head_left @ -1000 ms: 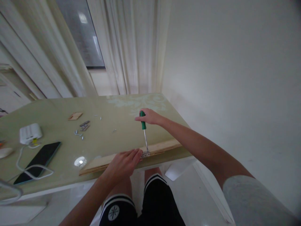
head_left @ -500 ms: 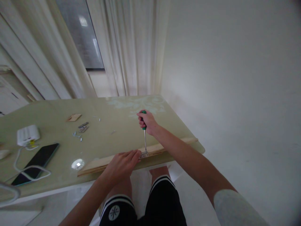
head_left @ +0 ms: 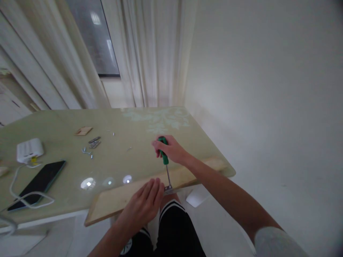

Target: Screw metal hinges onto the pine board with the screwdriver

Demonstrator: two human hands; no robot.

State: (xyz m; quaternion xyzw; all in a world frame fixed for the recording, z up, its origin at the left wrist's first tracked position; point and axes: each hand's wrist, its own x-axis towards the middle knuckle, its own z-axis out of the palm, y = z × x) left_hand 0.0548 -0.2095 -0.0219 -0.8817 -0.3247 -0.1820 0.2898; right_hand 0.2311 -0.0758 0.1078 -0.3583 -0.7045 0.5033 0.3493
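Observation:
My right hand [head_left: 169, 148] is wrapped round the green handle of a screwdriver [head_left: 164, 157], which leans slightly with its shaft pointing down. The screwdriver's tip meets a small metal hinge [head_left: 168, 188] at the near edge of a pale wooden board [head_left: 115, 197]. My left hand [head_left: 146, 200] grips this near edge just left of the hinge, fingers together on top; its thumb is hidden. The board lies along the table's front edge, its left end jutting out past it. My right forearm covers part of the board.
Left on the green table [head_left: 107, 121] are metal hinges [head_left: 95, 142], several screws [head_left: 87, 151] and a small wooden piece [head_left: 83, 131]. A phone [head_left: 37, 185], a white cable [head_left: 40, 205] and a white charger box [head_left: 30, 150] lie farther left. A wall [head_left: 254, 89] borders the right side.
The board has shifted toward me and shows more of its broad top face, its left end now past the table edge. Both hands and the screwdriver moved nearer; the screwdriver's lean changed.

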